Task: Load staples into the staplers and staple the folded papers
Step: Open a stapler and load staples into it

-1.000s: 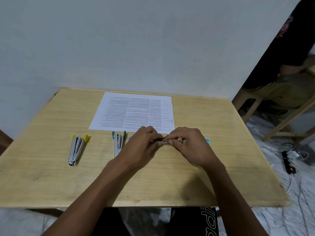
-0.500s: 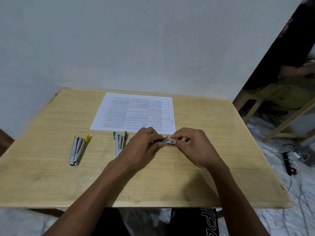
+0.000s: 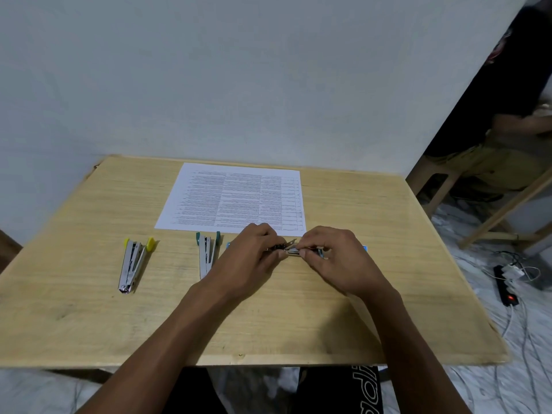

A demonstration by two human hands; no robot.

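Note:
My left hand (image 3: 249,258) and my right hand (image 3: 339,259) meet above the middle of the wooden table (image 3: 89,324) and both pinch a small metal stapler (image 3: 291,250) held sideways between them. Its open top flap sticks up between my fingertips. A yellow-tipped stapler (image 3: 133,264) lies opened on the left. A green-tipped stapler (image 3: 206,252) lies opened just left of my left hand. A printed sheet of paper (image 3: 236,200) lies flat behind my hands. A bit of a blue thing (image 3: 364,248) peeks out behind my right hand; most of it is hidden.
A white wall stands right behind the table's far edge. To the right, a seated person (image 3: 513,138) and a wooden frame (image 3: 504,213) occupy the floor. A power strip (image 3: 504,289) with cables lies on the floor near the table's right side.
My hands stay in the same spot. My right fingers have shifted slightly along the stapler toward the left hand, and the flap shows more clearly between the fingertips.

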